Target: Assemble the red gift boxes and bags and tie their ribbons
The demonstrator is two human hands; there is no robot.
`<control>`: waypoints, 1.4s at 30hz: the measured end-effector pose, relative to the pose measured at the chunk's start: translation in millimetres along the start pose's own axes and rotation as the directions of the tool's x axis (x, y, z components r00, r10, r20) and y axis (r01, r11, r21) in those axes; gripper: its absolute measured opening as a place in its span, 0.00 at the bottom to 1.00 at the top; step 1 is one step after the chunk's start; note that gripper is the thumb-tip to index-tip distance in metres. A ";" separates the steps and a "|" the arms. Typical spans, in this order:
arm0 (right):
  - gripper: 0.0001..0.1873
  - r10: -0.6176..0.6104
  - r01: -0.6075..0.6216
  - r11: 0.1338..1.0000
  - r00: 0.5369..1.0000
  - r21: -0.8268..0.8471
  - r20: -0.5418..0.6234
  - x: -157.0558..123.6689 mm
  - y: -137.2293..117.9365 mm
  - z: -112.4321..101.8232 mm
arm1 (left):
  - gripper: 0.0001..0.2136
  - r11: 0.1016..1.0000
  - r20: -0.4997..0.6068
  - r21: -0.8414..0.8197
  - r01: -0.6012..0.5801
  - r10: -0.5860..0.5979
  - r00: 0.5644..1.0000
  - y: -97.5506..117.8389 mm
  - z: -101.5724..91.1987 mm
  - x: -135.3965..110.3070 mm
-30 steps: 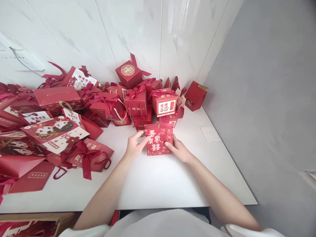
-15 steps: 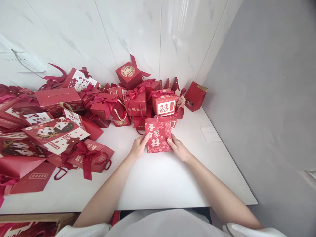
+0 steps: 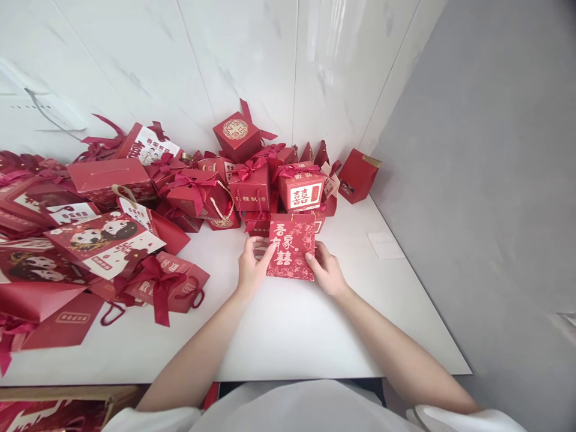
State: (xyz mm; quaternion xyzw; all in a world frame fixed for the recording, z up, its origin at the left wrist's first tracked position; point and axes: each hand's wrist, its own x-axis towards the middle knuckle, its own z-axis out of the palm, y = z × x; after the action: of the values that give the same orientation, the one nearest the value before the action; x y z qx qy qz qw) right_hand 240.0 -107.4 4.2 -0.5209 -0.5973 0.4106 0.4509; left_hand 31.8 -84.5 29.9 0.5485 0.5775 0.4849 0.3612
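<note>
A red gift box (image 3: 291,247) with pale Chinese characters and a floral pattern stands upright over the white table, its front towards me. My right hand (image 3: 327,269) grips its right edge, thumb on the front and fingers behind. At the left edge is my left hand (image 3: 252,267), its thumb against the front. Its fingers curl towards the back with a gap beside the thumb; their tips are partly hidden by the box. Just behind stands a stacked box with a white double-happiness label (image 3: 302,193) and a ribbon. Beside it sits a red box with rope handles (image 3: 249,191).
A large heap of red gift boxes (image 3: 110,180) covers the table's left side. A red box (image 3: 359,175) stands in the back right corner. A pale square (image 3: 386,245) lies on the table (image 3: 310,336). Below the front edge is a cardboard carton (image 3: 121,393) of red items.
My left hand has loosened, with its fingers now showing apart from the thumb at the box's left edge. The box has shifted very slightly right in view.
</note>
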 end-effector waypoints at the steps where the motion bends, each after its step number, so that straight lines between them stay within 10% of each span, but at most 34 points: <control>1: 0.27 -0.012 0.012 1.000 1.000 0.006 -0.022 -1.7 -0.3 1.9 | 0.18 0.996 -0.029 0.068 -0.054 0.057 0.998 3.5 0.3 -4.0; 4: 0.28 -0.031 0.033 0.999 0.995 0.013 -0.092 -7.4 -2.5 5.7 | 0.16 0.938 0.015 0.271 -0.217 0.221 0.975 14.9 1.9 -19.6; 11: 0.31 -0.307 0.286 0.950 0.932 -0.128 -0.192 -19.8 -8.3 1.1 | 0.57 0.916 0.328 0.263 -0.302 0.209 0.921 17.6 15.2 -45.0; 17: 0.33 -0.414 0.415 0.904 0.910 -0.103 0.034 -18.0 -16.8 -5.4 | 0.43 0.984 0.430 -0.169 -0.062 0.130 0.893 9.6 12.1 -32.0; 24: 0.47 -0.508 0.555 0.830 0.794 -0.058 0.334 -10.8 -14.6 -3.9 | 0.31 0.928 0.339 -0.355 -0.118 0.245 0.908 5.4 0.5 -19.1; 42: 0.42 -0.422 0.468 0.866 0.874 -0.179 0.243 -10.4 -5.5 1.4 | 0.29 0.918 0.399 -0.383 -0.098 0.261 0.879 13.0 -1.2 -17.5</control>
State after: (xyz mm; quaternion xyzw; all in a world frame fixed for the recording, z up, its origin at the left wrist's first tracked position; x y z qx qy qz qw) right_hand 237.8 -118.4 8.0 -0.3745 -0.7868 0.2717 0.4085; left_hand 36.8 -102.8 40.7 0.6225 0.3300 0.4747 0.5275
